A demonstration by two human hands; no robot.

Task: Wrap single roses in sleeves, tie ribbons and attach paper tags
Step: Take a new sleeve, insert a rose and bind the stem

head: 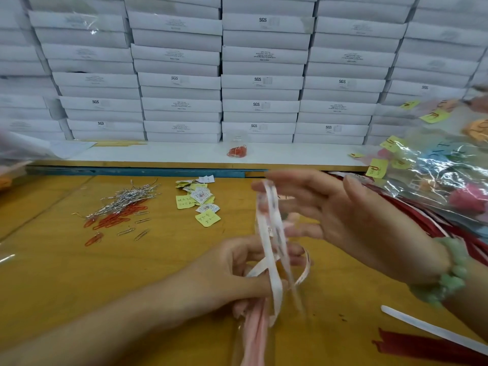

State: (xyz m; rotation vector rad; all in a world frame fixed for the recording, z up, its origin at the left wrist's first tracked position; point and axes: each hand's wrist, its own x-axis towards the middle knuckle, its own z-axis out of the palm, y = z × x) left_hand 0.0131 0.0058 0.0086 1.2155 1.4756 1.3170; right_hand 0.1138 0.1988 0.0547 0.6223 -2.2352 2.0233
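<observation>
The left hand [237, 276] is low and central over the worktop [66, 273], its fingers curled tight round the top of a pink stem [256, 336] in clear film, which runs down out of view at the bottom edge. A pale printed ribbon [273, 233] is caught in the same grip and loops about it. From there the ribbon rises to the right hand [343, 220], which is held above and to the right with its fingers spread and nearly straight. The ribbon hangs over the fingertips [264, 190] rather than being clasped. A green bracelet [446, 276] sits on that wrist.

Farther back on the worktop lie clips [116, 217] and, beside them, a scatter of tags [202, 202]. Wrapped roses [443, 175] are piled at the right over red ribbons [422, 223]. A cup [237, 146] of red clips stands on the ledge before stacked white boxes [261, 83].
</observation>
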